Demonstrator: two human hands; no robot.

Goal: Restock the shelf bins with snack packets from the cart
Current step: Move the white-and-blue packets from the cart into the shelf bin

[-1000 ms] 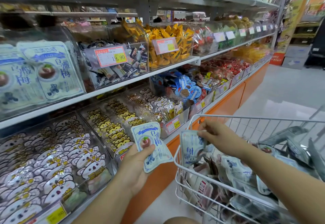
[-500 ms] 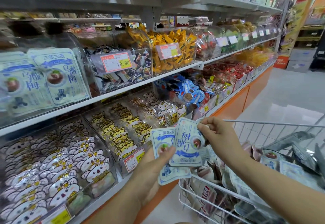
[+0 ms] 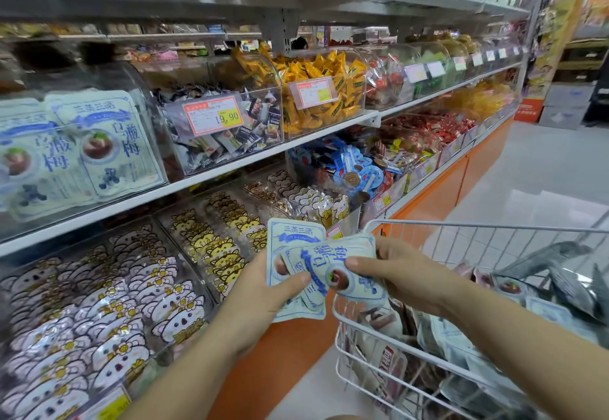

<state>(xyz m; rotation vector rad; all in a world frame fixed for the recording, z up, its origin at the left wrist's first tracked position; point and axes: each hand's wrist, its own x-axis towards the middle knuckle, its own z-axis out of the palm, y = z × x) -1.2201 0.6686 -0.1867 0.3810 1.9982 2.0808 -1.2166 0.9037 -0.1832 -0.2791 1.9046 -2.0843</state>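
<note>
Since a second ago my right hand [image 3: 398,271] has lifted a second packet [image 3: 329,264] out of the cart [image 3: 478,225] and laid it crosswise on the first packet [image 3: 295,238] in my left hand [image 3: 260,297]. Both hands pinch the pair, just left of the cart's front rim. So I judge two are ready to shelve together. They are flat, pale blue pouches with a plum picture. Matching ones stand in the bin [image 3: 145,96] up-left of the cart, well apart.

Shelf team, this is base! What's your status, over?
Left hand grips a blue-white packet; right hand pinches a second packet, laid across it. Both by the cart rim. Matching bin upper left, nothing blocking.
</note>
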